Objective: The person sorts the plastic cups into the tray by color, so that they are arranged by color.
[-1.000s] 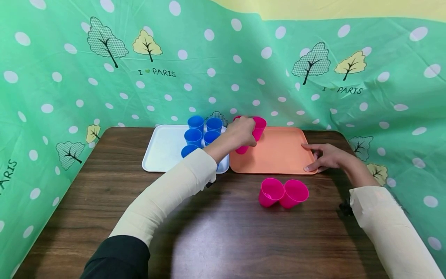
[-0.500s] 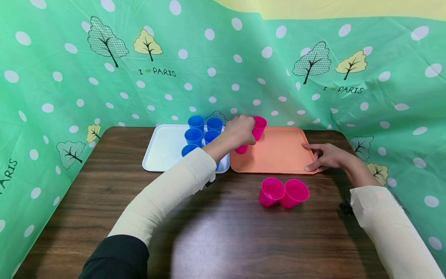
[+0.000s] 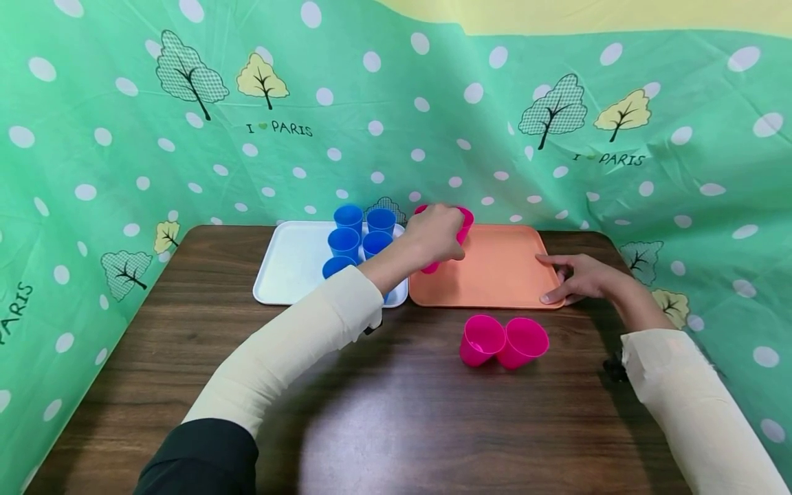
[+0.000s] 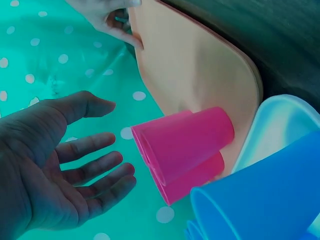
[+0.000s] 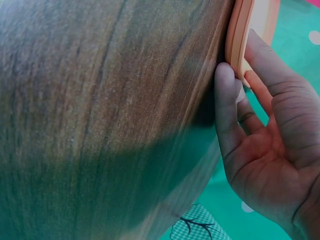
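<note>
Above the left end of an orange tray (image 3: 507, 271) is my left hand (image 3: 436, 234). Its fingers are spread and loosely bent in the left wrist view, where the hand (image 4: 70, 160) stays a little apart from the pink cups (image 4: 190, 145) standing close together on that tray. From the head these cups (image 3: 467, 223) are partly covered by the hand. My right hand (image 3: 584, 278) holds the tray's near right corner. In the right wrist view its thumb and index finger span the layered orange edge (image 5: 237, 40), with other fingers of this hand (image 5: 265, 150) bent behind.
Left of the orange tray lies a white tray (image 3: 287, 275) with several blue cups (image 3: 343, 242), partly hidden by my left arm. Two pink cups (image 3: 479, 347) stand touching on the brown table (image 3: 421, 412), nearer me. A green dotted curtain (image 3: 346, 158) hangs behind.
My left hand has shifted slightly right, covering more of the right-hand pink cup on the orange tray. My right hand keeps its place on the tray corner.
</note>
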Action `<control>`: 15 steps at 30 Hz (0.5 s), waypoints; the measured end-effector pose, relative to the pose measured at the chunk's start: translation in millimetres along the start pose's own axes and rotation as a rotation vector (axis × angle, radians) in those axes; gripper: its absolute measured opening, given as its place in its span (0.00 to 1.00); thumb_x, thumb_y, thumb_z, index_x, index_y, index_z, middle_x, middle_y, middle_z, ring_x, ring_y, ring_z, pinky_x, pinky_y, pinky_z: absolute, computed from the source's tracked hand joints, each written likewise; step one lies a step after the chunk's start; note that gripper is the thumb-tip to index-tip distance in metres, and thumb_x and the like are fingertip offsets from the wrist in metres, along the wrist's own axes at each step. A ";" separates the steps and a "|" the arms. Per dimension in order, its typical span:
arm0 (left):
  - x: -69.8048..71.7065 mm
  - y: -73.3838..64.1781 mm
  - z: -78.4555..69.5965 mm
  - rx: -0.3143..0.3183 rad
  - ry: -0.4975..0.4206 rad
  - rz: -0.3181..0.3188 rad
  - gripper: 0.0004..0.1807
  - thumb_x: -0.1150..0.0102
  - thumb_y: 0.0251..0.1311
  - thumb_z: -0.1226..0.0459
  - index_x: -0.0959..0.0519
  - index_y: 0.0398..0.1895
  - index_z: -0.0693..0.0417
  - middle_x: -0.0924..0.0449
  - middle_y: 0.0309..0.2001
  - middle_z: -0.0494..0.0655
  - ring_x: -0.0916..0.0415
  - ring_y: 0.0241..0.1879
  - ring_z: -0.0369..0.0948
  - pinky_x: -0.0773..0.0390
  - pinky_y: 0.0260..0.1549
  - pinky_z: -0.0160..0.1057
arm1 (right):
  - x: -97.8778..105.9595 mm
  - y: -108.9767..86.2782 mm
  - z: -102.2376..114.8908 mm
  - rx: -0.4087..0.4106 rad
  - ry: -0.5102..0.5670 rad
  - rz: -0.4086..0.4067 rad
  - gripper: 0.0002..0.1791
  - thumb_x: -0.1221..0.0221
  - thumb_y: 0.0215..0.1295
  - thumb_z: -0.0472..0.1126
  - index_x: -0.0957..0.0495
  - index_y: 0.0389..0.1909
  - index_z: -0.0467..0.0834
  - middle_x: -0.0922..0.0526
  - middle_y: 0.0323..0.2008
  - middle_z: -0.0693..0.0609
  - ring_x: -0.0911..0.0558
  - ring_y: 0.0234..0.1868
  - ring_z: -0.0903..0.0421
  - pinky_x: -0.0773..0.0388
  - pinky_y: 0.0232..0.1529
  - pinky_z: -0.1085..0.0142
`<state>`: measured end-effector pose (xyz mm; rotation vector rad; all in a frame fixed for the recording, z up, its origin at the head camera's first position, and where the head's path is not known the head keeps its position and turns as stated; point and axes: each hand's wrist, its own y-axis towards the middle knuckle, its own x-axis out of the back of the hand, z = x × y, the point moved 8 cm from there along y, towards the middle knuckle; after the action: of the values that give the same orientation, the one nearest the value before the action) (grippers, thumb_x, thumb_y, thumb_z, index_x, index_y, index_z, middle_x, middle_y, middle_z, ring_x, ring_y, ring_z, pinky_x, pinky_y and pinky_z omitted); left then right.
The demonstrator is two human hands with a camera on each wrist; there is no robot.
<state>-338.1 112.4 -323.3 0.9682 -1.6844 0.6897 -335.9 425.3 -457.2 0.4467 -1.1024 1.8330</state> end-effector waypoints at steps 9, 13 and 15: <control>-2.5 -6.8 -17.5 -0.061 0.004 0.027 0.19 0.16 0.60 0.55 0.19 0.42 0.47 0.20 0.41 0.44 0.22 0.42 0.39 0.17 0.31 0.33 | 0.3 0.9 -1.7 0.000 -0.011 -0.002 0.62 0.19 0.67 0.47 0.48 0.91 0.39 0.30 0.43 0.44 0.18 0.36 0.52 0.07 0.39 0.63; -4.1 -7.2 -21.8 -0.072 -0.004 0.041 0.18 0.17 0.60 0.56 0.20 0.41 0.48 0.20 0.37 0.44 0.22 0.38 0.39 0.19 0.29 0.33 | 0.5 0.3 -0.3 0.001 -0.008 0.000 0.62 0.19 0.67 0.47 0.48 0.91 0.39 0.29 0.43 0.44 0.17 0.36 0.53 0.08 0.39 0.63; -5.5 -7.8 -22.4 -0.071 -0.010 0.048 0.18 0.16 0.60 0.56 0.19 0.41 0.48 0.20 0.38 0.43 0.22 0.38 0.38 0.18 0.29 0.34 | 0.4 0.5 -0.6 -0.003 -0.006 0.001 0.62 0.19 0.67 0.47 0.48 0.91 0.39 0.29 0.43 0.44 0.17 0.36 0.52 0.07 0.39 0.63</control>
<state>-319.6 128.2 -321.8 0.8857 -1.7339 0.6529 -336.4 425.8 -457.5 0.4504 -1.1088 1.8316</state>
